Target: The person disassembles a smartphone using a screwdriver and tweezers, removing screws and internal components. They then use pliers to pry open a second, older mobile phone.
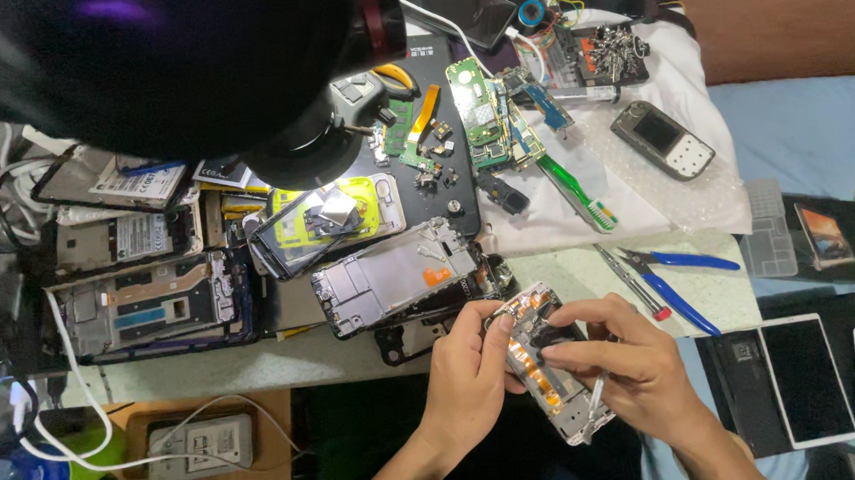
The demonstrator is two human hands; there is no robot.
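1. Both hands work over the near edge of the workbench [256,367]: the left hand [468,383] grips the upper end of an opened phone [546,362], thumb pressed near its top corner.
2. Right hand [637,366] rests on the phone's right side, fingers pinched around a thin silvery tool [595,399], whose tip lies against the phone's lower part.
3. That phone is held tilted, just off the bench edge, back cover off, with orange flex strips and dark parts showing inside.
4. Just above the hands, a bare silver phone frame [395,272] lies slanted on the bench.
5. Blue-handled pliers [676,278] lie to the right of the hands, next to a slim red-tipped tool [631,281].
6. Farther back, a green toothbrush [577,191] lies on white cloth, near green circuit boards [478,101] and a small dark handset [663,139].
7. On the left, a larger stripped phone chassis [151,304] sits among other phone parts.
8. Two white-framed tablets [808,379] lie at the lower right, well apart from the bench.
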